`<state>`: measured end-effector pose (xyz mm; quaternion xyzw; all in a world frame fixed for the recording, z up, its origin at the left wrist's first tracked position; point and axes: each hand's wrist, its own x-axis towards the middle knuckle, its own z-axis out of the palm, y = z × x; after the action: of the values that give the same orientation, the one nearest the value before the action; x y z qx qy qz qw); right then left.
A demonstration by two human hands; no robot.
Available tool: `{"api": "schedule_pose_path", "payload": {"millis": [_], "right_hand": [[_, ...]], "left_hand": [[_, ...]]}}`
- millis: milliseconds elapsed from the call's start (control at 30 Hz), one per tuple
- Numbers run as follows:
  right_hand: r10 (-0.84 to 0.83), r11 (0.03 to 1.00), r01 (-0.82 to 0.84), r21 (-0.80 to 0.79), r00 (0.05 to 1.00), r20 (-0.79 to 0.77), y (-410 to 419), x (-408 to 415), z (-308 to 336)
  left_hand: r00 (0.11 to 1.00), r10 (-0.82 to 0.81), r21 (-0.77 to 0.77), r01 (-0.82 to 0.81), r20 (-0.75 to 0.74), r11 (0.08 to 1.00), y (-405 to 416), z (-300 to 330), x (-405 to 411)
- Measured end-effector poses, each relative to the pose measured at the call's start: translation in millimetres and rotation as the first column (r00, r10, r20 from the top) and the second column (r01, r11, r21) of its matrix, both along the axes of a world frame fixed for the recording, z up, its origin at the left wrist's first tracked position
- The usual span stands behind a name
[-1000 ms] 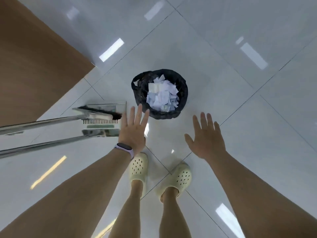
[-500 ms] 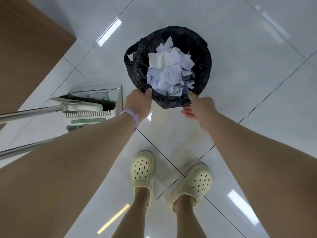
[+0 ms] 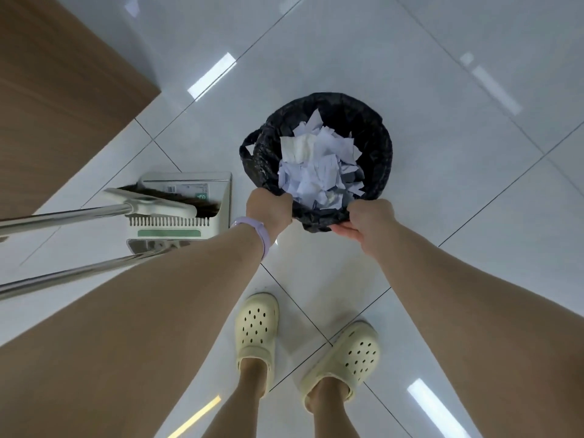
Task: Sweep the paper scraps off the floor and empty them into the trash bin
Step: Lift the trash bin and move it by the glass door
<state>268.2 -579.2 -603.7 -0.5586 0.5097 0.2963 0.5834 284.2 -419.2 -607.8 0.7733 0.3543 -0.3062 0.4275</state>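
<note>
You have one trash bin (image 3: 376, 140) in front of you, lined with a black bag, standing on the glossy white tiled floor (image 3: 442, 74). Inside it sits one heap of paper scraps (image 3: 319, 165), white and pale lilac, torn and crumpled, piled close to the rim; the single pieces are too many and too overlapped to count. No part of the heap spills over the edge.

Both of your hands are on the near rim of the bin. Your left hand (image 3: 268, 208) grips the bag edge at the near-left side, fingers curled over it, with one lilac wristband (image 3: 260, 232) on that wrist. Your right hand (image 3: 368, 218) grips the near-right side, thumb over the top and fingers tucked under the bag's edge. The two hands are apart, with a short stretch of rim between them.

To your left lies one dustpan (image 3: 218, 200), pale with a toothed comb strip and a green panel, and one broom (image 3: 151, 202) whose dark bristles rest inside the pan. Two metal handles run from them off the left edge. Whether any scraps remain in the pan you cannot tell.

Below, your two feet wear two cream perforated clogs (image 3: 257, 325). One wooden panel (image 3: 57, 99) fills the upper left corner.
</note>
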Motion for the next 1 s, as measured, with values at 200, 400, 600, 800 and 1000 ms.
{"api": "schedule_pose_path", "payload": {"millis": [200,400,600,800,1000], "right_hand": [[0.026,0.997,-0.023,-0.079,0.999,0.044,-33,23,77],[-0.041,0.994,0.049,-0.1,0.996,0.08,-66,59,218],[0.053,0.991,-0.021,-0.128,0.966,0.251,-91,65,402],[0.086,0.979,-0.007,-0.202,0.919,0.385,-97,56,607],[0.105,0.971,0.022,-0.236,0.855,0.509,-86,41,764]], "left_hand": [[0.999,0.003,-0.074,0.001,0.049,0.997,-32,71,19],[0.992,-0.056,-0.094,0.067,0.114,0.993,-59,199,57],[0.965,-0.125,-0.116,0.155,0.23,0.981,-75,372,84],[0.902,-0.23,-0.128,0.293,0.365,0.947,-76,587,97],[0.819,-0.297,-0.062,0.373,0.491,0.926,-69,772,79]]}}
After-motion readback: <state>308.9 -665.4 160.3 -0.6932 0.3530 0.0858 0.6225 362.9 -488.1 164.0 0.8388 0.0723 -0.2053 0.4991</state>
